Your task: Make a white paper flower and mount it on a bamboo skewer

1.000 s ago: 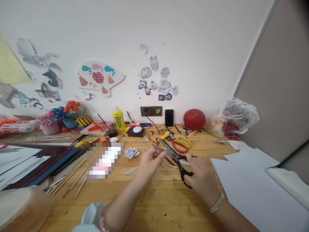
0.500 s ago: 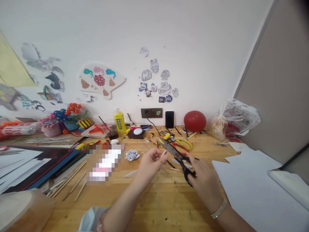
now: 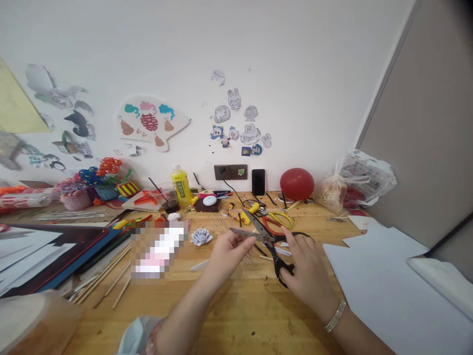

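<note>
My right hand (image 3: 308, 264) grips black-handled scissors (image 3: 271, 241), fingers in the loops. Their blades are spread apart and point left, over the tabletop. My left hand (image 3: 232, 251) is closed in a pinch right at the lower blade. Half a second ago a short, thin pale stick showed between its thumb and finger; now the blade and fingers mostly hide it. Left of that hand lies a folded grey-white paper flower (image 3: 201, 237), with a white paper strip (image 3: 199, 265) below it. Thin wires lie on the table behind my left hand.
Wooden sticks (image 3: 103, 273) and a dark folder with papers (image 3: 40, 256) lie to the left. White paper sheets (image 3: 391, 286) cover the right. Along the wall stand a yellow bottle (image 3: 181, 185), a phone (image 3: 258, 182) and a red balloon (image 3: 297, 184). Red-and-yellow-handled pliers (image 3: 279, 222) lie behind the scissors.
The scissors have opened: the blades, nearly together before, now stand apart, one in front of my left fingertips. The view has shifted slightly, and the pale stick is less visible.
</note>
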Demonstrator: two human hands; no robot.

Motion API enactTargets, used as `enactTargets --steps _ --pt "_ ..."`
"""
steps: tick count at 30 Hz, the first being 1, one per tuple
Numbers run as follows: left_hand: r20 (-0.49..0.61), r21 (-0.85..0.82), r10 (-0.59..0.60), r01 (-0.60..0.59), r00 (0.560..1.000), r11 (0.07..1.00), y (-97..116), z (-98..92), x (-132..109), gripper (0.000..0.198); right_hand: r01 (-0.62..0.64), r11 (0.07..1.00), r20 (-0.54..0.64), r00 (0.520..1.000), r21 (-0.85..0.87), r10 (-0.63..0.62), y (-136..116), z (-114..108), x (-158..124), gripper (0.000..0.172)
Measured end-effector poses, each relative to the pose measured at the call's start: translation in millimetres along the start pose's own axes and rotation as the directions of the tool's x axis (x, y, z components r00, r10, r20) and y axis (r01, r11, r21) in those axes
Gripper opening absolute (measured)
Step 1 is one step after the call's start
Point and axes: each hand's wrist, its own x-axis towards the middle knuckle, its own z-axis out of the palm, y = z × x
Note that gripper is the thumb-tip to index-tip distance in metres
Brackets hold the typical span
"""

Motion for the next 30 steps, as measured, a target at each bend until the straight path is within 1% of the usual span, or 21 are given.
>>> enactTargets --steps 2,5,9,12,14,17,20,23,25,28,30 --pt "-0.023 0.059 0.009 -0.008 1.0 0.998 0 -0.6 0 0.031 0.017 1.0 0.047 0.999 0.022 -0.018 2 0 0 0.068" --pt "-0.041 0.178 0.041 -0.033 0.998 0.984 -1 -1.9 0 0.034 0.058 0.998 0.07 0.996 0.016 -0.059 6 2 0 0.066" --pt "-0.021 0.285 0.089 -0.079 0.996 0.955 -3 -2.6 0 0.04 0.138 0.99 0.018 0.99 -0.031 -0.137 10 5 -1 0.061" --pt "-0.031 0.298 0.11 -0.095 0.993 0.95 -4 -2.0 0 0.042 0.156 0.987 -0.011 0.988 -0.043 -0.156 12 8 -3 0.058" --pt "-0.032 0.277 0.121 -0.108 0.992 0.955 -3 -1.4 -1 0.042 0.155 0.987 -0.019 0.988 -0.039 -0.156 14 9 -5 0.055" --pt "-0.011 0.217 0.097 -0.092 0.995 0.972 -1 -0.2 -1 0.037 0.147 0.989 -0.025 0.989 -0.016 -0.147 14 10 -6 0.053" --pt "0.007 0.15 0.076 -0.076 0.997 0.986 -1 0.3 1 0.029 0.086 0.996 -0.017 0.996 -0.01 -0.086 10 8 -6 0.055" --pt "0.04 0.105 0.086 -0.09 0.995 0.99 -3 -1.4 3 0.024 0.026 1.0 -0.007 1.0 -0.003 -0.026 5 6 -3 0.061" --pt "0.049 0.12 0.104 -0.11 0.993 0.987 -3 -3.8 4 0.023 0.008 0.999 0.006 1.0 0.031 -0.009 4 4 -1 0.066" --pt "0.072 0.204 0.13 -0.142 0.989 0.969 -3 -6.8 3 0.026 -0.001 0.997 0.029 1.0 0.072 -0.001 3 2 -1 0.068" --pt "0.085 0.263 0.127 -0.146 0.988 0.954 -3 -6.9 3 0.029 -0.003 0.998 0.033 0.999 0.066 0.0 3 2 -1 0.067"
